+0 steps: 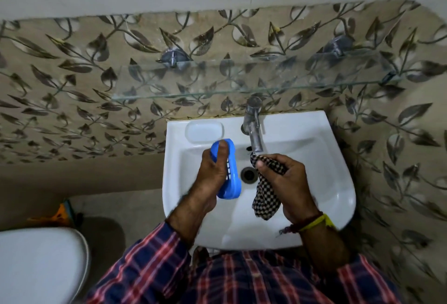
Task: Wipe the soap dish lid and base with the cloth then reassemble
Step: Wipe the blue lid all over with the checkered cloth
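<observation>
Only drain [248, 175] in sink [314, 134].

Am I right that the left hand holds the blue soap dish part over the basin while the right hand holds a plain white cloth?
Not quite. In the head view the cloth gripped by the right hand is dark-and-light checked, not plain white. The rest stands: the left hand holds the blue soap dish part over the basin.

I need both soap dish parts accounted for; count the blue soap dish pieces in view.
1. A single blue soap dish piece, slotted, is gripped by the left hand over the sink. The right hand holds the cloth. A second piece may be hidden behind it.
</observation>
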Demonstrator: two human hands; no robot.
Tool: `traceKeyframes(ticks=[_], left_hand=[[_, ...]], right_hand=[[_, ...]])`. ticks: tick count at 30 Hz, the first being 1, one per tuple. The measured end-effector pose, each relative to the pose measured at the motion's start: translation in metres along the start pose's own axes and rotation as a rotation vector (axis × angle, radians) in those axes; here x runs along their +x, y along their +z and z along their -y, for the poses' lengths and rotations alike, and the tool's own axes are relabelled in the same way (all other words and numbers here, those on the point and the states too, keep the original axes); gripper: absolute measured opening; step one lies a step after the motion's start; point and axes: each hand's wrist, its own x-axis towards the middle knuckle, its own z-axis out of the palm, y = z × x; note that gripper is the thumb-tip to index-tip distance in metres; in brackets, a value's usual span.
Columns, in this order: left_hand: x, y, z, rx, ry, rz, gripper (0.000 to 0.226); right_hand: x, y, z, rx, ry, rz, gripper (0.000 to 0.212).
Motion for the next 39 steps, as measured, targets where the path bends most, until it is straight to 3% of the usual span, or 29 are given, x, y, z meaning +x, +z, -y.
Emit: traceKeyframes(ticks=[7, 10, 12, 14, 15, 18, 23, 26, 27, 30, 34, 39], left_hand=[[-0.003, -0.004, -0.003, 0.129, 0.140, 0.013, 0.059], [-0.011, 0.001, -0.015, -0.002, 0.046, 0.037, 0.047], [-0.013, 0.002, -0.017, -0.092, -0.030, 0.067, 0.064], [-0.013, 0.002, -0.016, -0.034, -0.046, 0.102, 0.092], [-0.013, 0.003, -0.013, 0.016, -0.041, 0.105, 0.096], [-0.013, 0.009, -0.007, 0.147, -0.006, 0.092, 0.081], [-0.015, 0.017, -0.008, 0.356, 0.242, 0.087, 0.067], [-0.018, 0.016, -0.013, 0.449, 0.397, 0.053, 0.047], [-0.019, 0.016, -0.014, 0.480, 0.423, 0.045, 0.051], [-0.017, 0.015, -0.022, 0.648, 0.508, -0.001, 0.096], [-0.012, 0.014, -0.052, 0.913, 0.724, -0.078, 0.100], [-0.003, 0.005, -0.107, 1.079, 0.929, -0.095, 0.106]], right_hand=[[0.003, 0.003, 0.001, -0.044, -0.027, 0.003, 0.011], [0.004, 0.004, 0.002, -0.027, -0.007, -0.010, 0.014], [0.004, 0.003, 0.002, -0.012, 0.005, -0.017, 0.015], [0.004, 0.001, 0.003, 0.006, 0.009, -0.016, 0.011], [0.003, -0.001, 0.003, 0.022, 0.013, -0.017, 0.011], [0.004, -0.006, 0.004, 0.041, 0.016, -0.020, 0.013], [0.003, -0.013, 0.010, 0.101, 0.018, -0.016, 0.011], [0.004, -0.018, 0.011, 0.079, 0.002, -0.017, 0.012], [0.005, -0.018, 0.012, 0.078, -0.004, -0.017, 0.012], [0.009, -0.018, 0.018, 0.068, -0.020, -0.005, 0.015], [0.018, -0.014, 0.031, 0.034, -0.046, 0.014, 0.010], [0.027, -0.015, 0.034, 0.022, -0.016, 0.015, 0.007]])
